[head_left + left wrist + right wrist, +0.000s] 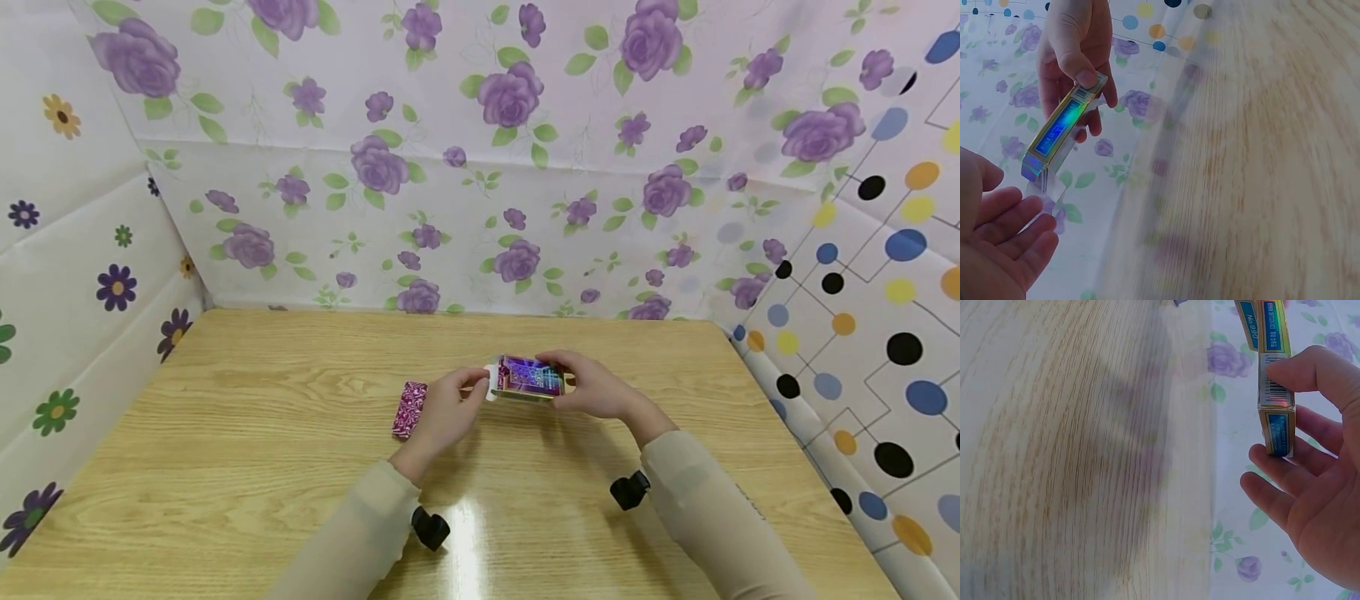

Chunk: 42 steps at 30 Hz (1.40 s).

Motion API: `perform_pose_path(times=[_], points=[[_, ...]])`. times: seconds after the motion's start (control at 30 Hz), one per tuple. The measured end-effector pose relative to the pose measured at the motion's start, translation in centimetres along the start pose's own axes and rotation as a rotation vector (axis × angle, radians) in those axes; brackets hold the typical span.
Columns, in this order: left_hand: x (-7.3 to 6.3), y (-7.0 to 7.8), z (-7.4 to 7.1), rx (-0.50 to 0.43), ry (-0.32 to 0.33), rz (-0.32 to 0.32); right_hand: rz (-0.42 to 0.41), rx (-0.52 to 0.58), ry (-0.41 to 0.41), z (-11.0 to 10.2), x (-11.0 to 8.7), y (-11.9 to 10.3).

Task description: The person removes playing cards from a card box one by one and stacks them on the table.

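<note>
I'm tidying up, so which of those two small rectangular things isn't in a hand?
The magenta-and-white block, lying on the table near the left hand; the other, a shiny box, is gripped by the right hand.

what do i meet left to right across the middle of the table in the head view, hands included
magenta-and-white patterned rectangular stack, left hand, shiny purple rectangular box with gold edging, right hand
</note>
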<state>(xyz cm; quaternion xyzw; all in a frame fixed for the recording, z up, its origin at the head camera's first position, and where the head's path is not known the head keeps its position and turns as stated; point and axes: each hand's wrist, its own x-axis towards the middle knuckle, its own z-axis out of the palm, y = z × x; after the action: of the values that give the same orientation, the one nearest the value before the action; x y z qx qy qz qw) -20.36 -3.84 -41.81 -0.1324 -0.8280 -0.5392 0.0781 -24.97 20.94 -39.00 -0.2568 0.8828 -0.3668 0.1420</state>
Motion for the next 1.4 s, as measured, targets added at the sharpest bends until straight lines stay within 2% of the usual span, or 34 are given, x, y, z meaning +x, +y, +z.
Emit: perform_pose_path(times=[0.23, 0.47, 0.73, 1.1, 1.4], points=[[0.31, -0.12, 0.38, -0.028, 0.004, -0.075, 0.02, 0.029, 0.003, 0.02, -0.14, -0.09], [0.81, -0.35, 0.53, -0.039, -0.004, -0.144, -0.002, 0.059, -0.005, -0.06, -0.26, -0.2], [0.98, 0.04, 0.52, -0.059, -0.017, -0.205, -0.004, 0.088, -0.019, -0.04, -0.25, -0.11], [1.0, 0.05, 0.75, -0.084, -0.026, -0.219, -0.006, 0.102, -0.005, -0.09, -0.29, -0.07], [1.03, 0.25, 0.99, -0.076, -0.041, -0.194, -0.02, 0.119, -0.008, 0.0, -0.14, -0.13]])
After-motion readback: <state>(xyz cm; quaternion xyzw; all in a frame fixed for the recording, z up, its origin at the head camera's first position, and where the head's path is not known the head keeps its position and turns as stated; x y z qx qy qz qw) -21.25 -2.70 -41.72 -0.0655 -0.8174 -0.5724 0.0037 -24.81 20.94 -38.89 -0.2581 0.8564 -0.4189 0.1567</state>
